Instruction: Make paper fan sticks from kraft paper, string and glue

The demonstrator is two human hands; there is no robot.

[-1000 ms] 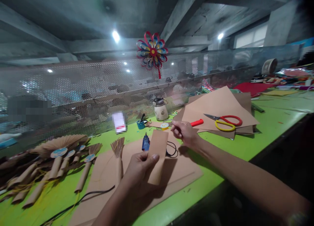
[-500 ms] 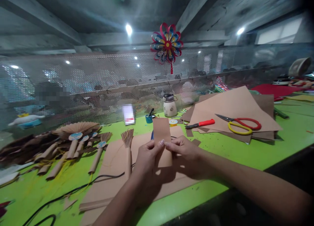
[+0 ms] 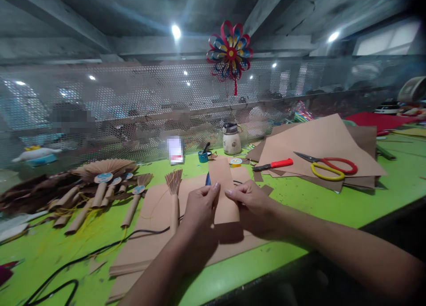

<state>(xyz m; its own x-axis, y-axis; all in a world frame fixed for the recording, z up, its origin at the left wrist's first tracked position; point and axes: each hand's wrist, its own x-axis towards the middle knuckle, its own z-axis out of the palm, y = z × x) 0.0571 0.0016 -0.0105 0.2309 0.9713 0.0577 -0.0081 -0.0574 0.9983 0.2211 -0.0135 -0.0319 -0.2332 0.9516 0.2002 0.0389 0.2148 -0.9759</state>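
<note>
Our left hand [image 3: 201, 206] and right hand [image 3: 253, 202] pinch a paper strip [image 3: 226, 208] by its side edges, above a larger sheet [image 3: 143, 248]; green tabletop [image 3: 296, 199] separates our right hand from the scissors [image 3: 318, 160].

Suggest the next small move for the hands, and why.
I'd probably curl the long edges of the paper strip toward each other: the left hand and right hand hold its opposite edges, it looks fairly flat, and the pleated fan nearby has a tubular handle.

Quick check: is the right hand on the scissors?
No, the scissors lie on the stacked brown sheets, while the right hand is at the brown paper strip.
</note>
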